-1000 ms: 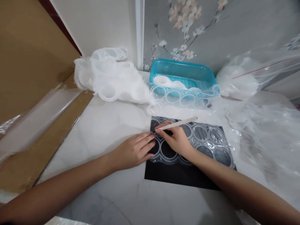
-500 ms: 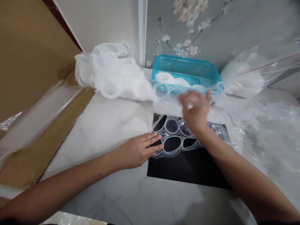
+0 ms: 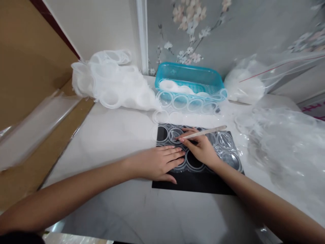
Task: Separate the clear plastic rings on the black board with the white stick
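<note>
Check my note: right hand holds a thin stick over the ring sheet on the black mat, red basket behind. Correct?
No: the head view shows the basket is blue. The right hand does hold the stick over the ring sheet on the black mat.

clear ring sheet (image 3: pixel 225 142): flat on black mat (image 3: pixel 198 185) | pale stick (image 3: pixel 206 132): tilted, tip on sheet

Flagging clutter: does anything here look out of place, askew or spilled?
Nothing looks spilled or damaged. One oddity: a ringed film strip sprawls on the table against the front of the blue basket, not inside it. The left hand lies flat on the film sheet on the black mat; the right hand holds a stick.
</note>
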A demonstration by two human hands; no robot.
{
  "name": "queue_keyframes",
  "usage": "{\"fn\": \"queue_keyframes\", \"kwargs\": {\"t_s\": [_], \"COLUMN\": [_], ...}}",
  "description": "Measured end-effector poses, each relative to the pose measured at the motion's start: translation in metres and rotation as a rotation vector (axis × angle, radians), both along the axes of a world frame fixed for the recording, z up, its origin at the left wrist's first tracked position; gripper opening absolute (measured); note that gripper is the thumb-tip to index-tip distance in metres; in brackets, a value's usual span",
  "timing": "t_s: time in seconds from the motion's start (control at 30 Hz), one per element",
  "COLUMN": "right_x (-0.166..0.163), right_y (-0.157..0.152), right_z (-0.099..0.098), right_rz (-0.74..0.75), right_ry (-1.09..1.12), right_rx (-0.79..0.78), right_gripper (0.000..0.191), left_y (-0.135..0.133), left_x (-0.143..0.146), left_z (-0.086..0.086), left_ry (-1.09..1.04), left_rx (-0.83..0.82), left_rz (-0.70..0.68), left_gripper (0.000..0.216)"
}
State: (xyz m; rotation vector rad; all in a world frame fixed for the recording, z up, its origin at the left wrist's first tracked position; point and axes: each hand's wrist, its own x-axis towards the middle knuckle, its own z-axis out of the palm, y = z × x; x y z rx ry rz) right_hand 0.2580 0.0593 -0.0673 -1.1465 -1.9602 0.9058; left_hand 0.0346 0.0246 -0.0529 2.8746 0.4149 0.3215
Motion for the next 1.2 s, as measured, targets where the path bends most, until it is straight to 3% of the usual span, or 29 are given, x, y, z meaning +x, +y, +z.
{"fn": "queue_keyframes", "kwargs": {"t_s": [0.17,0.57,0.73,0.83,0.9,0.97,1.0,1.03,1.13,1.2], "right_x": [-0.001,0.002,-0.001,0.003,0.014,0.031,0.039,0.047,0.059,0.059], "right_y": [0.001,0.000,-0.011,0.000,0.020,0.038,0.043,0.043,0.025,0.007], "right_z": [0.002,0.002,-0.004,0.007,0.024,0.039,0.044,0.047,0.037,0.024], "right_rz": [-0.018,-0.020,0.054,0.118,-0.037,-0.390,-0.500,-0.475,-0.173,-0.077], "right_ry": [0.028,-0.024,-0.179,-0.311,-0.310,-0.215,-0.170,-0.155,-0.107,-0.078], "right_rx": [-0.001,0.009,0.238,0.405,0.460,0.496,0.490,0.452,0.202,0.041], "right_gripper": [0.017,0.019,0.018,0.018,0.019,0.021,0.021,0.020,0.018,0.020], "left_y": [0.012,0.021,0.023,0.022,0.021,0.020,0.020,0.021,0.025,0.030], "left_x": [0.003,0.020,0.022,0.020,0.018,0.016,0.016,0.016,0.024,0.036], "left_z": [-0.004,0.006,-0.002,-0.006,-0.007,-0.005,-0.004,-0.002,0.003,0.007], "left_ry": [0.050,0.093,0.020,-0.027,-0.028,-0.008,0.002,0.005,0.002,0.006], "left_rx": [-0.051,-0.158,-0.183,-0.201,-0.205,-0.213,-0.219,-0.227,-0.241,-0.238], "left_rz": [-0.044,-0.111,-0.149,-0.140,-0.148,-0.164,-0.168,-0.170,-0.193,-0.237], "left_gripper": [0.070,0.071,0.075,0.080,0.083,0.086,0.086,0.086,0.084,0.084]}}
